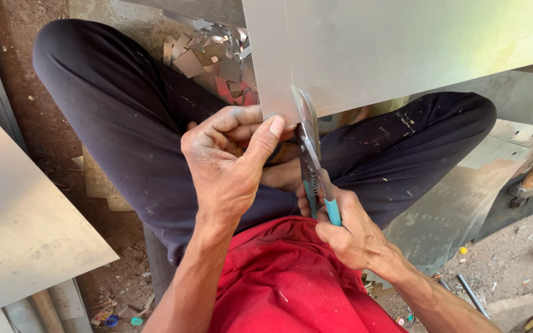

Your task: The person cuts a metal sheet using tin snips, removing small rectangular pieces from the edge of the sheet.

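Up front, the left hand (229, 157) pinches the metal sheet (402, 49) edge, just beside the snips (311, 154) clenched in the right hand's (347, 231) grip.

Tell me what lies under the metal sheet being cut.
Under the metal sheet, a pile of small metal offcuts shows on the ground between the dark-trousered legs. The sheet hides how far the pile extends, and part of the right leg.

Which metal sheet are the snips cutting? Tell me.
The raised sheet over the lap, pinched by the left hand; the sheet at left lies untouched.
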